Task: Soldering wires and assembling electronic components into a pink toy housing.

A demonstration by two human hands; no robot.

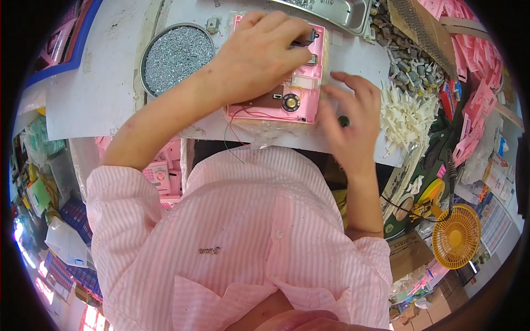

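- The pink plastic panel lies on the white worktable, near its front edge, with clear plastic film showing below it.
- The person's left hand reaches across the panel; its fingers are bent, their tips at a dark grey block toward the panel's upper right corner. Whether they grasp the block or merely press on it cannot be told.
- The right hand, blurred, is just beside the panel's right edge, its fingers curved and thumb apart from them. A small dark round thing shows by the palm; whether it is held cannot be told.
- On the panel, below the left hand, sit a round black speaker and a brown circuit board. Thin wires trail over the lower edge.
- Left of the panel stands a round metal bowl full of small silvery screws.
- To the right lie piled white plastic parts, with pink plastic strips farther out.
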